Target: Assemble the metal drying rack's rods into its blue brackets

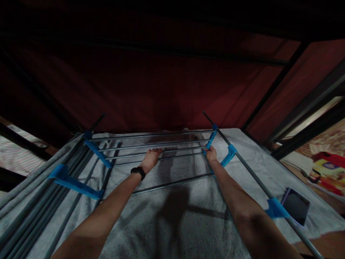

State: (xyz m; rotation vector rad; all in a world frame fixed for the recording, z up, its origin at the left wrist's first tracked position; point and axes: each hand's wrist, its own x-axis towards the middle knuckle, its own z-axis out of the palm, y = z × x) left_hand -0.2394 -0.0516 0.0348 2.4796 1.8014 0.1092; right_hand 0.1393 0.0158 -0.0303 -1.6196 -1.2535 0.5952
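**Bare forearms (pixel 113 203) stretch over a blue-jointed tube rack (pixel 172 183) lying on a gray blanket (pixel 167 223)**

At far left, beyond the blanket's edge, a striped cloth (pixel 16 144) shows past dark framing. Next comes a bundle of gray tubes (pixel 51 205), lying lengthwise along the blanket's left side. Two blue pieces stand over that side of the rack: a near left bracket (pixel 77 184), slanting down toward the left forearm, and a far left bracket (pixel 98 154), where the thin crossbars (pixel 134 146) meet the side.

Left of center, the left hand (pixel 151 160) reaches in above a black wristband (pixel 138 173). Its fingers are together and mostly stretched out at the crossbars; whether they have hold of one cannot be told. Behind it all rises a dark red backdrop (pixel 167 93).

Right of center, the right hand (pixel 211 154) has its fingers curled closed around the lower end of the far right bracket (pixel 211 139), where the crossbars' other ends come in. Just to its right, a long side tube (pixel 252 171) slopes toward the camera, carrying a middle blue bracket (pixel 229 154) and a near blue joint (pixel 277 208). Beside that joint, a dark-screened device (pixel 295 206) lies on the blanket. At far right, beyond the blanket, sits a red and yellow package (pixel 327 171).
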